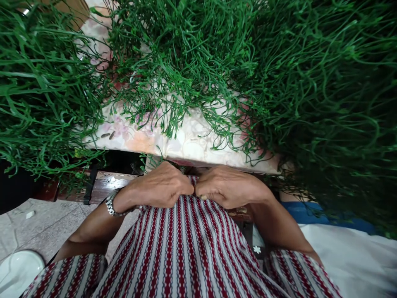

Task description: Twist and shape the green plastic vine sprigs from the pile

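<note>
My left hand and my right hand are close together in front of my body, just short of the table edge. Both are closed, thumbs and fingertips pinching the front of the red-and-white striped shirt. The cloth is drawn up between them and pulled taut toward the table. A metal-banded watch circles my left wrist. What the curled fingers hold underneath is partly hidden. Beyond the hands, heaps of thin green branching plant stems lie on a floral tablecloth, touched by neither hand.
More green stems hang over the left side, and a large dark green mass spreads over the right. Two small brown bits lie near the cloth's edge. A white round lid-like object is at lower left. White sheeting lies at lower right.
</note>
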Available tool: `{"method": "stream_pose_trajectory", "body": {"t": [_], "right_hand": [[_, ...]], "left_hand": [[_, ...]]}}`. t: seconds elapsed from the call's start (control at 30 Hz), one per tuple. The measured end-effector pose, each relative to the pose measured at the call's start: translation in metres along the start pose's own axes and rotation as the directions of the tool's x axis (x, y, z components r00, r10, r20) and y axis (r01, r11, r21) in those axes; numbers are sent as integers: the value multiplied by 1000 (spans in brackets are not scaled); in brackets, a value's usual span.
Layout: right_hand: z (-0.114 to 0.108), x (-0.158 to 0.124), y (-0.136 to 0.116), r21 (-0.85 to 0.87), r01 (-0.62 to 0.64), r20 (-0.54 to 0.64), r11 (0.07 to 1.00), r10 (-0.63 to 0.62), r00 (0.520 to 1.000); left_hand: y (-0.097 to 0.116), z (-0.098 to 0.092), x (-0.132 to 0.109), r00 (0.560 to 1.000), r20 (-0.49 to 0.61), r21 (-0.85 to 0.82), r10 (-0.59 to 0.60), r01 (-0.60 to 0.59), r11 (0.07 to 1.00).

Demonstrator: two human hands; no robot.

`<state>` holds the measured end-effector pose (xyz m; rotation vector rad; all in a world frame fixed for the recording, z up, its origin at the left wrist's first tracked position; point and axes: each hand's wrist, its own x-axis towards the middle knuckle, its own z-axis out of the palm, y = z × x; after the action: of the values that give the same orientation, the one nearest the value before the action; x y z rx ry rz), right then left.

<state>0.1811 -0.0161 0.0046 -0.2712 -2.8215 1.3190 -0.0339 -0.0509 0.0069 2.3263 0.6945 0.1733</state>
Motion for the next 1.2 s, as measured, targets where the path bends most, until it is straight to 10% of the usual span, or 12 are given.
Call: {"method": "stream_pose_trajectory", "body": {"t": [0.1, 0.23, 0.4, 0.77, 0.9, 1.07, 1.2], "right_hand": [[-8, -8, -1, 58, -74, -247, 996, 86, 965], [-11, -3, -6, 152, -156, -679, 976, 218, 701], [6, 20, -4, 68, -154, -672, 986, 159, 723], [17, 16, -1, -138, -315, -828, 939, 65, 557], [6, 4, -4, -27, -239, -798, 971, 123, 590], [-8, -6, -21, -31, -149, -882, 988, 43, 469], [0, 12, -26, -152, -168, -830, 974, -34, 557]], "left_hand": [[-3, -5, 1, 981, -187, -182, -44, 9, 983], [-2, -4, 12, 820, -533, -372, -208, -7, 928], [4, 6, 22, 644, -644, -553, -414, -17, 833], [-6, 9, 8, 789, -484, -783, -378, -198, 590], [-10, 13, 9, 745, -534, -760, -400, -217, 612], [-6, 14, 12, 710, -565, -694, -419, -135, 707], [2, 13, 17, 668, -616, -576, -417, -22, 817]]}}
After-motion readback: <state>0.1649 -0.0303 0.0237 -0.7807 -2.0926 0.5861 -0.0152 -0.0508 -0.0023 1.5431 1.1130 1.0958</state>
